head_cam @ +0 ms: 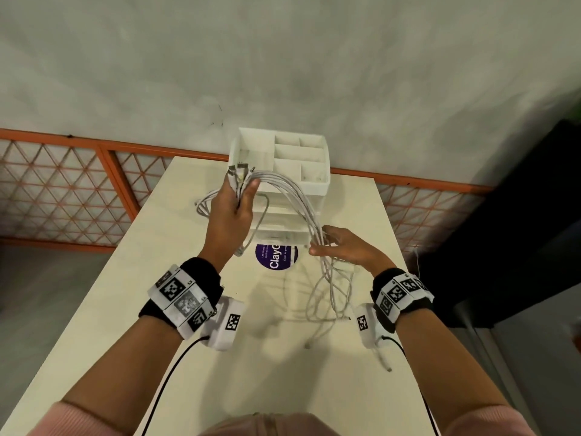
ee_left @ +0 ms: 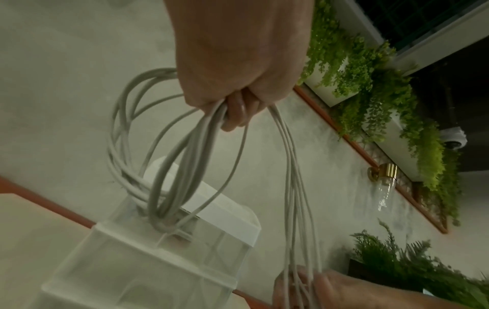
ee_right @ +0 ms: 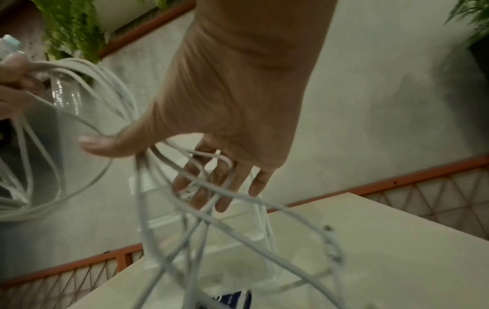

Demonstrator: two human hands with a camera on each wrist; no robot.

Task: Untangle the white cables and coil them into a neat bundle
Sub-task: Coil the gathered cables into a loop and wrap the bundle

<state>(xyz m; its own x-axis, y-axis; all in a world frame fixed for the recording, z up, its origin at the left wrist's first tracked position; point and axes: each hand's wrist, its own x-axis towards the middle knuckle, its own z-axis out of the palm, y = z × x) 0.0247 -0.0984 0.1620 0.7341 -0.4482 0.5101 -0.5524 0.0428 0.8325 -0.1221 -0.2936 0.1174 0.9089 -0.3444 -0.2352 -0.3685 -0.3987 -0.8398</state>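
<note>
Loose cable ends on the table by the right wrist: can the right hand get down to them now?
Probably not at once: the right hand has its spread fingers threaded through the white cables that the left hand grips, though nothing blocks the loose ends.

White cables (head_cam: pixel 292 196), white compartmented organizer (head_cam: pixel 301 158), pale cream surface (head_cam: pixel 176 278), round purple sticker (head_cam: pixel 276 258) with white lettering, black wristbands (head_cam: pixel 201 278) carrying black-and-white square-patterned tags, orange-framed railing (head_cam: pixel 78 184) with diamond lattice, mottled grey wall (head_cam: pixel 283 58), green hanging plants (ee_left: pixel 370 83), pink sleeves (head_cam: pixel 72 420).
</note>
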